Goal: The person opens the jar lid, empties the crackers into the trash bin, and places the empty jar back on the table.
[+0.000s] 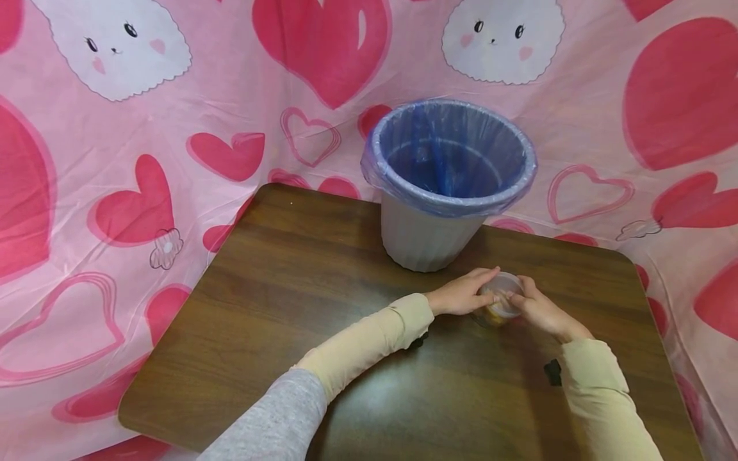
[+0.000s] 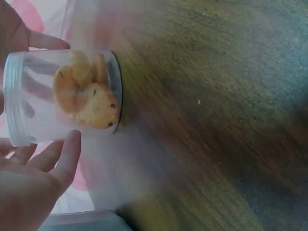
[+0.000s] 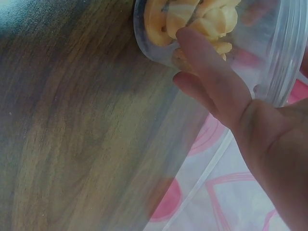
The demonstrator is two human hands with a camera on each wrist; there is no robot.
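Note:
A clear round plastic jar [image 1: 487, 317] with a ridged, see-through lid [image 1: 507, 286] stands upright on the right part of the table. Orange-brown cookies [image 2: 96, 108], some with dark specks, lie in its lower part. My left hand [image 1: 461, 293] holds the jar's left side near the top, its fingers [image 2: 67, 161] beside the wall in the left wrist view. From the other side my right hand [image 1: 542, 310] grips it around the lid, with extended fingers [image 3: 214, 79] along the wall in the right wrist view.
Behind the hands stands a white bin [image 1: 426, 240] lined with a blue bag [image 1: 444, 150], at the back of the brown wooden table [image 1: 277, 275]. A pink heart-patterned cloth [image 1: 230, 83] hangs around the table. Small black pieces [image 1: 552, 372] show by both cuffs.

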